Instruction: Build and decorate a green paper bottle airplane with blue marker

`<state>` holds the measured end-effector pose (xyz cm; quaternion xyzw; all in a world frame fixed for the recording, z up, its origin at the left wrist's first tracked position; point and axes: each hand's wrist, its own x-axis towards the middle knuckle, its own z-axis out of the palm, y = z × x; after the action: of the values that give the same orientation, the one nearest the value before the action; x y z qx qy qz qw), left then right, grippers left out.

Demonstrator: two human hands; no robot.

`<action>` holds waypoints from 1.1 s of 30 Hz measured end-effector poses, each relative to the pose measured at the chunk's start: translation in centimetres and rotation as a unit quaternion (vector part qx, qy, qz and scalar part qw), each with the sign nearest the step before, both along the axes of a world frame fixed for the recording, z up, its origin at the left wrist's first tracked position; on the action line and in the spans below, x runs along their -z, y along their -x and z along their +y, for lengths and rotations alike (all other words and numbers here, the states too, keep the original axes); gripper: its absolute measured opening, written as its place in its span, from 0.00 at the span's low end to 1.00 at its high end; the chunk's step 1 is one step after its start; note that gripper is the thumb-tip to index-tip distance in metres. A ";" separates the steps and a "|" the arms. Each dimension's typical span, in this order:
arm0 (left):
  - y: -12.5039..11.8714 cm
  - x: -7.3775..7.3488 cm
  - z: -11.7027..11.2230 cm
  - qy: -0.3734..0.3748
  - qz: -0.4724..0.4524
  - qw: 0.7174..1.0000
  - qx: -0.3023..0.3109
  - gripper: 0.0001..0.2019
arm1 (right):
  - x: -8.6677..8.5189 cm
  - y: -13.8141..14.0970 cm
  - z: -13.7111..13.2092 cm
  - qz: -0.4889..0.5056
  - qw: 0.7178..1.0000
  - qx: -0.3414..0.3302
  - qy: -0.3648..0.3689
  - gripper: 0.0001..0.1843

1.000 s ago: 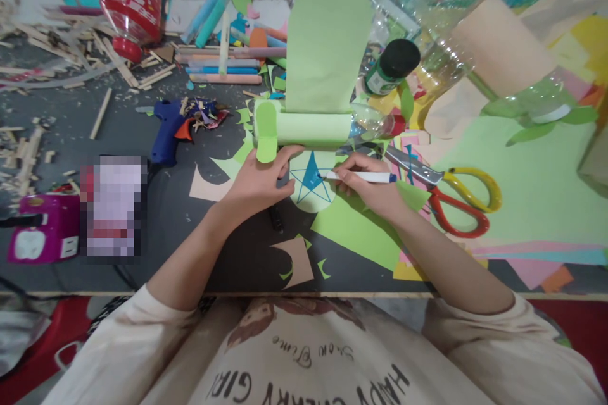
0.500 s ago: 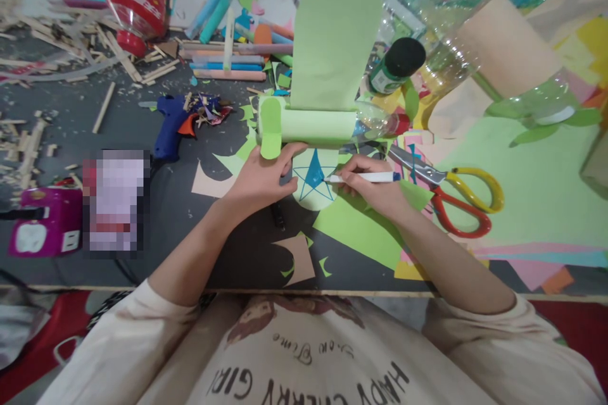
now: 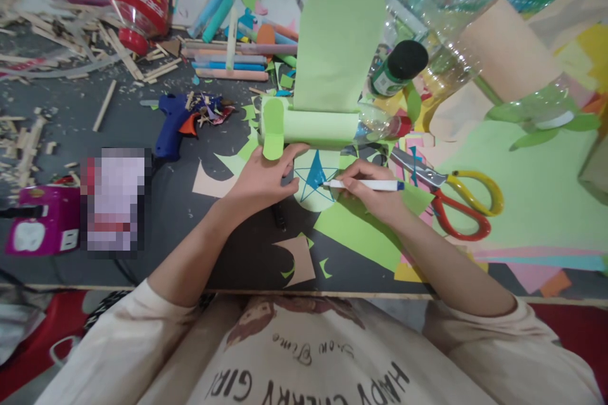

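My right hand (image 3: 373, 186) is closed around a white marker (image 3: 375, 185) with a blue cap end. Its tip touches a five-pointed star (image 3: 316, 177) outlined in blue on a rounded light green paper flap (image 3: 316, 204); part of the star is filled in blue. My left hand (image 3: 266, 180) grips the flap's left side, thumb and forefinger apart, against a plastic bottle wrapped in light green paper (image 3: 323, 126). Some of its fingers are hidden. A large rounded paper wing (image 3: 339, 38) extends from the bottle's far side.
Scissors (image 3: 468, 196) lie right of my right hand, among coloured paper sheets. At left are a blue glue gun (image 3: 173, 123), a purple box (image 3: 42, 221) and scattered wooden sticks (image 3: 28, 152). Behind stand a dark-capped green bottle (image 3: 399, 69) and several markers (image 3: 230, 66).
The marker tip has shifted slightly down within the star, and the blue fill has grown a little. My left hand stays in place on the paper. The view has shifted slightly.
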<state>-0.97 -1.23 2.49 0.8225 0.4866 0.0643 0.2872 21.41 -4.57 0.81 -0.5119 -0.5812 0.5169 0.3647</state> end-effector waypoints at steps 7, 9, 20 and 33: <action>0.0 0.2 0.0 -0.006 0.002 1.000 0.009 0.27 | -0.8 1.3 -2.3 -0.003 1.000 -0.002 -0.021 0.11; 0.0 0.1 0.0 -0.008 0.003 1.000 0.009 0.27 | -0.5 1.5 -2.5 -0.011 1.000 -0.012 -0.017 0.11; -0.1 0.0 0.1 -0.003 -0.011 1.000 0.013 0.27 | 0.6 1.2 -2.2 -0.024 0.999 -0.034 -0.028 0.12; 0.0 -0.1 0.0 0.006 -0.010 1.000 0.008 0.25 | 0.2 1.2 -2.2 -0.047 0.990 -0.089 -0.094 0.11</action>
<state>-0.92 -1.22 2.63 0.8239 0.4779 0.0672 0.2970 20.20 -6.73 0.65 -0.4452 -0.6873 0.4656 0.3356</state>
